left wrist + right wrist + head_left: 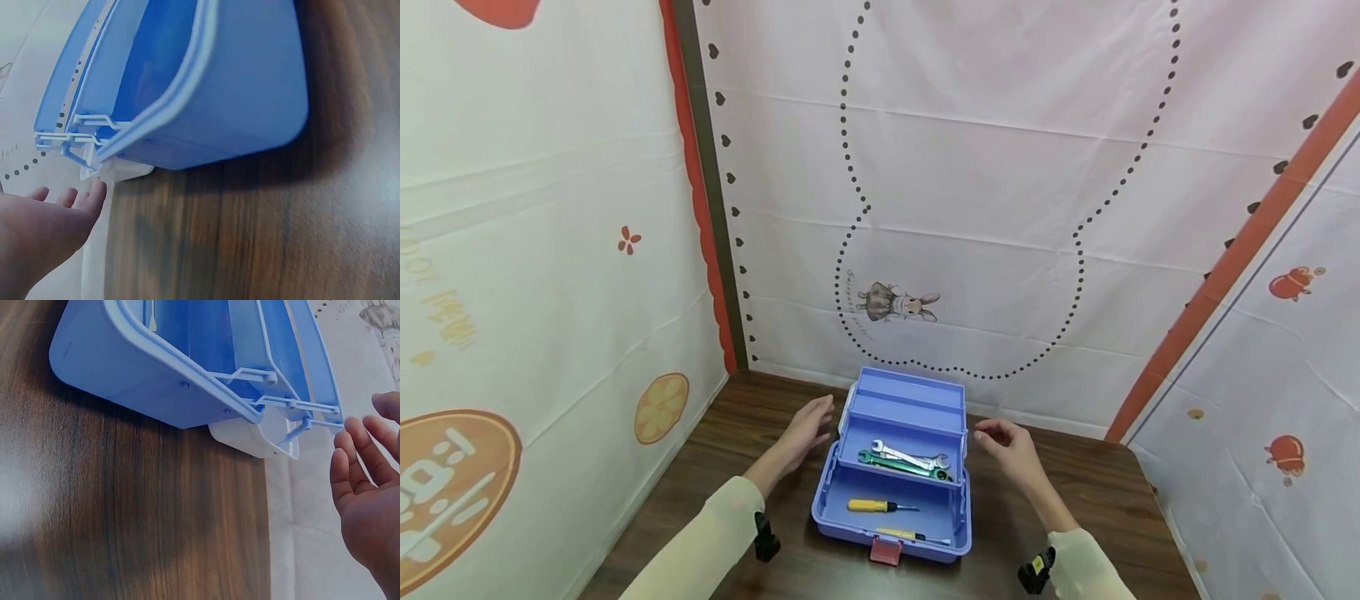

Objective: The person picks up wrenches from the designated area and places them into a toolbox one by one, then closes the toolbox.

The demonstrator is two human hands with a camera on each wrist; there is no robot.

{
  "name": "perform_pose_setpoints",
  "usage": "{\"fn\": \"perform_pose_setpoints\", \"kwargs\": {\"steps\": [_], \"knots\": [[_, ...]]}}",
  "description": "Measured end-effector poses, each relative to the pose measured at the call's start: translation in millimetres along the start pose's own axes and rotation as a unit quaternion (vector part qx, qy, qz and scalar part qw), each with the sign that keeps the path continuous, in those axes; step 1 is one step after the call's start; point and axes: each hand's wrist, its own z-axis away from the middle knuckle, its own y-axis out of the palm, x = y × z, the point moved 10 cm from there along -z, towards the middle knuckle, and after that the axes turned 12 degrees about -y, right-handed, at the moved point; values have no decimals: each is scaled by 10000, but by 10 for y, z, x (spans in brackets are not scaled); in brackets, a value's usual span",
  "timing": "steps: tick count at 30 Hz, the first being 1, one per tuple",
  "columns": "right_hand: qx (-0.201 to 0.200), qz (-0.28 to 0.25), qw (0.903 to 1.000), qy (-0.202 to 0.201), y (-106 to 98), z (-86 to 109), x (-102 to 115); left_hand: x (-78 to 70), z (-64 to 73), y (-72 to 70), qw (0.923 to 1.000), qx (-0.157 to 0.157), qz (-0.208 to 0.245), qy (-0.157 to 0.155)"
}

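A blue toolbox (pixel 891 542) stands unfolded, its stepped trays (pixel 910 408) raised at the back on hinge arms. In the middle tray lie silver wrenches (pixel 906 455) and a green wrench (pixel 895 463). Two yellow-handled screwdrivers, one nearer the back (pixel 871 505) and one at the front (pixel 901 532), rest in the bottom. My left hand (pixel 805 429) hovers left of the trays with relaxed fingers, holding nothing. On the other side my right hand (pixel 1011 450) has loosely bent fingers close to the hinge arms (pixel 306 406); whether they touch is unclear.
The toolbox's white lid (pixel 256 437) hangs behind it near the back table edge. A red latch (pixel 885 550) sits at its front. Printed cloth walls (pixel 970 208) enclose the dark wooden table (pixel 1075 475) at the back and both sides.
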Motion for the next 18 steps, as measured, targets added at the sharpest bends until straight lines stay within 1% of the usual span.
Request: {"fn": "perform_pose_setpoints", "kwargs": {"steps": [5,8,13,16,18], "knots": [[-227,-41,9997,28,-4,-12,-35,-17,-87,36,9998,-208,54,8],[-431,-46,9990,90,-13,-29,-81,-32,-120,66,9996,-283,0,-8],[-776,-66,9960,443,-26,-43,-251,2,-180,112,9992,-346,-154,-89],[-884,-201,9939,627,-20,-21,-355,50,-205,147,9991,-329,-183,-189],[-965,-384,9916,770,-9,1,-431,76,-212,180,9991,-290,-165,-251]]}}
